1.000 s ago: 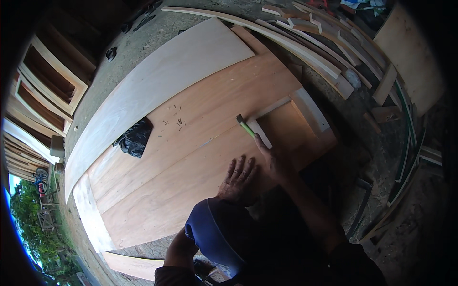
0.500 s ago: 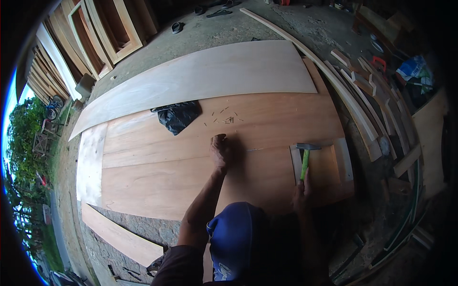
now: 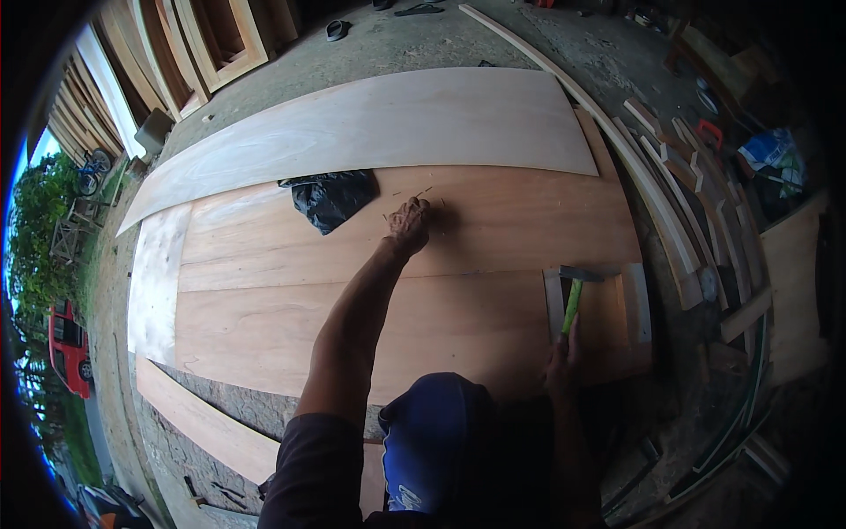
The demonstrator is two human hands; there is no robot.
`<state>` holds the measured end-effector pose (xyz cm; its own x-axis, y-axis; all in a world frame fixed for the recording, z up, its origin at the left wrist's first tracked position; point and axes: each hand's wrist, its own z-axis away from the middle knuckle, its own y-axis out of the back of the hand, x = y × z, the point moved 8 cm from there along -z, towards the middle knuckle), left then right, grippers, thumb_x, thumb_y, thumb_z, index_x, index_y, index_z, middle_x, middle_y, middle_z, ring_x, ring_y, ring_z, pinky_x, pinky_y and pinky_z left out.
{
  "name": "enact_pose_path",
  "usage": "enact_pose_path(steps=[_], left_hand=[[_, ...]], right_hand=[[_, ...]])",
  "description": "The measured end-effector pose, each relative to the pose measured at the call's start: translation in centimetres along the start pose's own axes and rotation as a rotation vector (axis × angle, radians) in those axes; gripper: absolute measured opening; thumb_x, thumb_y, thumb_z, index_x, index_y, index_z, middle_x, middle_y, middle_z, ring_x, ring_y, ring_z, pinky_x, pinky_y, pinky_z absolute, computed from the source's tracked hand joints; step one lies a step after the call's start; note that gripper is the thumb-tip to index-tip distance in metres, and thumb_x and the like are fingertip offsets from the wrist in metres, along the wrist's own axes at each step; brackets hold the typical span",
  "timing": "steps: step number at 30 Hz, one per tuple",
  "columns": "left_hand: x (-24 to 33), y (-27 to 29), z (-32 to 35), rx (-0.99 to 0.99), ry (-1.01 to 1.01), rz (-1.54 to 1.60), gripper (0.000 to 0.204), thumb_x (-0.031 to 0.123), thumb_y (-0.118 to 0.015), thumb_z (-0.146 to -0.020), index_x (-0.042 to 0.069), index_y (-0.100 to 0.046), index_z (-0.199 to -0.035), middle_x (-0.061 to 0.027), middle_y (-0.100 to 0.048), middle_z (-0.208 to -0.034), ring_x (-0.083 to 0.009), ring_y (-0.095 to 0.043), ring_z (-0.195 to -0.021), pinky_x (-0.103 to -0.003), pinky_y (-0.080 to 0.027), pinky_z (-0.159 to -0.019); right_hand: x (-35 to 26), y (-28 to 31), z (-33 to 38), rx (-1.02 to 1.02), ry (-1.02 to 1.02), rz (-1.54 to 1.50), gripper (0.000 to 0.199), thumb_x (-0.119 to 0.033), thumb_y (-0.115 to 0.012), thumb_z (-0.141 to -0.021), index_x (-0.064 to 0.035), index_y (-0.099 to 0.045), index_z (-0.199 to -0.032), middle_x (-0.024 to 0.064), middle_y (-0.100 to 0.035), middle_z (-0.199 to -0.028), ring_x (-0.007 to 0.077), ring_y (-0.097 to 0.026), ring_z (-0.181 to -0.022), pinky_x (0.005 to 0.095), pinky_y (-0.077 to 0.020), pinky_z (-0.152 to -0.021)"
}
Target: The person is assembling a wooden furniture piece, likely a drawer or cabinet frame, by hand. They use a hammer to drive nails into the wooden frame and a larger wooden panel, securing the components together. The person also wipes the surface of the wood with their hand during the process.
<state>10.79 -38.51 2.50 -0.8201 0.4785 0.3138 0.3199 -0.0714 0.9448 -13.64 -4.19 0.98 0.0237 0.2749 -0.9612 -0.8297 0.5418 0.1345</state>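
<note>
My left hand (image 3: 409, 227) reaches over a few thin nails (image 3: 429, 190) scattered on the wide brown plywood panel (image 3: 352, 322). Its fingers are curled together at the nails and cover most of them; what they pinch cannot be made out. On the right, my right hand (image 3: 561, 360) is wrapped round the green handle of a hammer (image 3: 572, 306). The hammer's metal head is up, over the rectangular opening in the panel. A crumpled black plastic bag (image 3: 330, 199) lies on the panel, left of my left hand.
A pale plywood sheet (image 3: 379, 119) overlaps the panel's far side. Lengths of timber (image 3: 663, 198) lie along the right. A narrow board (image 3: 207, 419) rests at the near left. Wooden frames (image 3: 216, 44) stand at the far left, and a red vehicle (image 3: 69, 348) is outside.
My left hand has moved away from me, from bare panel to the scattered nails. My right hand keeps its hold on the hammer. A red vehicle has appeared at the left.
</note>
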Motion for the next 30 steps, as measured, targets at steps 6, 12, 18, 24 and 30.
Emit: enact_pose_path(steps=[6, 12, 18, 24, 30], left_hand=[[0.2, -1.4, 5.3, -0.014, 0.070, 0.171, 0.026, 0.005, -0.057, -0.083, 0.001, -0.049, -0.108, -0.0260, -0.058, -0.106, -0.0436, -0.060, -0.099, -0.052, -0.050, -0.082], [6.6, -0.8, 15.8, -0.170, 0.049, 1.255, 0.014, 0.008, -0.060, -0.095, 0.005, -0.046, -0.097, -0.0094, -0.056, -0.079, -0.0210, -0.060, -0.068, -0.036, -0.052, -0.061], [3.4, 1.6, 20.2, -0.249, 0.250, 1.444, 0.018, 0.008, -0.066, -0.093, 0.006, -0.048, -0.096, -0.0046, -0.057, -0.079, -0.0134, -0.062, -0.066, -0.027, -0.053, -0.055], [-1.8, 2.8, 24.2, 0.210, 0.459, 1.770, 0.017, 0.006, -0.069, -0.093, 0.007, -0.053, -0.095, -0.0068, -0.065, -0.087, -0.0143, -0.064, -0.071, -0.029, -0.055, -0.066], [-4.9, 3.7, 26.9, 0.483, 0.508, 1.859, 0.023, 0.001, -0.069, -0.091, 0.009, -0.050, -0.101, -0.0050, -0.066, -0.089, -0.0132, -0.064, -0.083, -0.029, -0.053, -0.077]], right_hand=[[-0.8, -2.2, 0.2, -0.007, 0.107, 0.040, 0.060, -0.026, -0.042, -0.106, -0.0087, -0.020, -0.160, -0.0042, -0.039, -0.063, 0.0038, -0.038, -0.049, 0.0224, -0.0337, -0.043], [-3.8, -10.3, 1.5, -0.226, 0.569, 0.373, 0.040, -0.012, -0.054, -0.102, -0.0019, -0.052, -0.141, 0.0027, -0.064, -0.093, 0.0079, -0.061, -0.088, 0.0223, -0.0498, -0.083], [-4.6, -20.3, 2.2, -0.559, 0.294, -0.038, 0.007, -0.009, -0.063, -0.098, -0.0036, -0.064, -0.094, -0.0069, -0.051, -0.076, 0.0012, -0.043, -0.069, 0.0188, -0.0363, -0.061], [-5.8, -26.9, 4.5, -0.704, 0.393, 0.098, 0.007, -0.006, -0.058, -0.099, -0.0028, -0.053, -0.095, 0.0024, -0.049, -0.073, 0.0091, -0.043, -0.066, 0.0277, -0.0409, -0.059], [-4.9, -32.1, 5.0, -0.746, 0.410, 0.121, 0.009, -0.009, -0.056, -0.101, -0.0018, -0.053, -0.097, 0.0092, -0.057, -0.076, 0.0171, -0.055, -0.069, 0.0351, -0.0478, -0.064]])
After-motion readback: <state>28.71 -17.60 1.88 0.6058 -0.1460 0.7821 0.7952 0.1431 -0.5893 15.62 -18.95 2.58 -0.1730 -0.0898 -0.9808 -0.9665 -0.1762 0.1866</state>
